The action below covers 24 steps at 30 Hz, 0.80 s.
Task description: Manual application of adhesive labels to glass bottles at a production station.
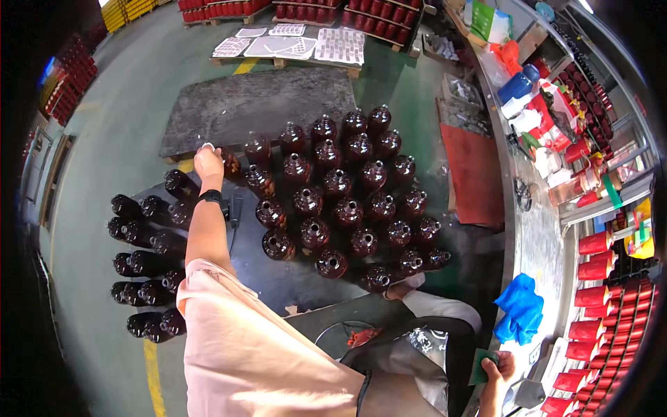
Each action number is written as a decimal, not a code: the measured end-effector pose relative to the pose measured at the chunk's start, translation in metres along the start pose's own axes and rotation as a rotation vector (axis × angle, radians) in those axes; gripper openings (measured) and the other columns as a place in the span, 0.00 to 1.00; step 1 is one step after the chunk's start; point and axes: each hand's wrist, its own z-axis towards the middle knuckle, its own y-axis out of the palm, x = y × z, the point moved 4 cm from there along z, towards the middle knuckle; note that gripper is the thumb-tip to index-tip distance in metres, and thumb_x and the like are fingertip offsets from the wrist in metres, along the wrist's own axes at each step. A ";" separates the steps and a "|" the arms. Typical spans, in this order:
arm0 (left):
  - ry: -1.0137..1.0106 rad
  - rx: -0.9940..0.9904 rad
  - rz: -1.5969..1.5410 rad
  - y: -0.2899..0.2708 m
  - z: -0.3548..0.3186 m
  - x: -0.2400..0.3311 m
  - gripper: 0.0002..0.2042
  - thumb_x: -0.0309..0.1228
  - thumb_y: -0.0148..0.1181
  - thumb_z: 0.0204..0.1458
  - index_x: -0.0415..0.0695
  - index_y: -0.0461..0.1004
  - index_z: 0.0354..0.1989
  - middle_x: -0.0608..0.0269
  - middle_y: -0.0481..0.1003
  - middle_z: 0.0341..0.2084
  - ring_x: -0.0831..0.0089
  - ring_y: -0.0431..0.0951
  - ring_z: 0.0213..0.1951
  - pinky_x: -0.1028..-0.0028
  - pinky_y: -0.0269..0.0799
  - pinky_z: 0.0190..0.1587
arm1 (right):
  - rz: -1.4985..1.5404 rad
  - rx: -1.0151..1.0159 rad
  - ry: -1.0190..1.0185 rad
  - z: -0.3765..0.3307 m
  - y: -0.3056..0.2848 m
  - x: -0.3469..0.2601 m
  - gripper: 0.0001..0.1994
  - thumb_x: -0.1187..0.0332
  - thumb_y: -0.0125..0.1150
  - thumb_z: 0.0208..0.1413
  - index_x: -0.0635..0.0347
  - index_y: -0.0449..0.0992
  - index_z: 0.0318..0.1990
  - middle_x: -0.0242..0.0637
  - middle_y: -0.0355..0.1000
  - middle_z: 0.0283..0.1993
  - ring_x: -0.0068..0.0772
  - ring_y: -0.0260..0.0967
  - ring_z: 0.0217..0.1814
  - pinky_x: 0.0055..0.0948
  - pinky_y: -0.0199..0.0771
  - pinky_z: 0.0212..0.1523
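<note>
The dark brown glazed jar [229, 163] stands upright on the floor at the left end of the back row of like jars, its top covered by the left hand [208, 161]. The small green pad [482, 368] is flat, held tilted in the right hand [499, 374] beside the steel bench [538, 243].

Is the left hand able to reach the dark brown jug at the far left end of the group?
Probably yes. The left hand already rests at the top of that dark brown jug, arm stretched out, and nothing stands between them.

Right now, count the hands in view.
2. Left hand at a brown bottle, far-left of the cluster; right hand lower right, gripping a green pad. Others may be hidden.
</note>
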 end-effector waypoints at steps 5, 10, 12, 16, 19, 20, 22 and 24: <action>-0.089 -0.014 -0.001 0.033 0.001 -0.024 0.11 0.36 0.66 0.50 0.39 0.78 0.30 0.47 0.79 0.32 0.50 0.80 0.37 0.57 0.76 0.42 | -0.103 -0.032 0.005 0.004 0.023 -0.014 0.11 0.82 0.61 0.46 0.61 0.71 0.37 0.28 0.69 0.30 0.17 0.65 0.29 0.16 0.66 0.33; -0.037 -0.104 -0.018 0.043 0.020 -0.007 0.11 0.37 0.60 0.52 0.42 0.76 0.36 0.44 0.78 0.37 0.48 0.80 0.41 0.54 0.77 0.42 | -0.083 0.000 0.133 -0.003 0.033 -0.026 0.05 0.81 0.65 0.50 0.63 0.74 0.31 0.34 0.73 0.31 0.26 0.67 0.33 0.26 0.69 0.40; -0.010 -0.086 -0.089 0.036 0.014 -0.008 0.11 0.37 0.60 0.52 0.42 0.76 0.36 0.45 0.78 0.37 0.48 0.80 0.41 0.53 0.77 0.42 | -0.093 -0.014 0.127 -0.002 0.037 -0.024 0.06 0.81 0.65 0.50 0.63 0.74 0.32 0.33 0.73 0.32 0.25 0.67 0.34 0.25 0.69 0.41; -0.091 0.108 0.218 -0.013 0.006 -0.038 0.11 0.36 0.59 0.52 0.45 0.76 0.41 0.53 0.75 0.39 0.52 0.78 0.41 0.56 0.76 0.40 | -0.091 -0.034 0.107 0.001 0.041 -0.021 0.07 0.81 0.65 0.50 0.62 0.73 0.34 0.32 0.73 0.33 0.24 0.66 0.35 0.24 0.69 0.41; -0.197 0.175 0.412 -0.040 -0.002 -0.096 0.12 0.36 0.60 0.51 0.48 0.76 0.43 0.56 0.72 0.46 0.55 0.73 0.49 0.58 0.75 0.44 | -0.087 -0.055 0.099 0.006 0.043 -0.016 0.08 0.81 0.65 0.50 0.61 0.73 0.35 0.31 0.73 0.34 0.22 0.66 0.36 0.23 0.69 0.42; -0.198 0.225 0.500 -0.045 -0.007 -0.110 0.13 0.37 0.60 0.51 0.48 0.76 0.44 0.56 0.71 0.48 0.55 0.72 0.50 0.58 0.75 0.46 | -0.083 -0.065 0.095 0.007 0.043 -0.014 0.08 0.81 0.65 0.50 0.61 0.73 0.35 0.31 0.73 0.34 0.22 0.66 0.36 0.23 0.69 0.42; -0.294 0.016 0.451 -0.039 -0.011 -0.136 0.14 0.37 0.61 0.52 0.47 0.75 0.45 0.55 0.72 0.47 0.52 0.72 0.50 0.56 0.73 0.48 | -0.075 -0.089 0.085 0.008 0.041 -0.012 0.09 0.81 0.65 0.50 0.61 0.73 0.36 0.30 0.73 0.35 0.21 0.66 0.36 0.22 0.69 0.43; -0.305 -0.094 0.295 -0.035 -0.009 -0.152 0.16 0.37 0.62 0.53 0.47 0.73 0.48 0.53 0.73 0.47 0.51 0.72 0.52 0.55 0.73 0.50 | -0.075 -0.138 0.080 0.012 0.035 -0.005 0.09 0.82 0.65 0.48 0.60 0.73 0.35 0.29 0.72 0.36 0.20 0.66 0.39 0.23 0.69 0.43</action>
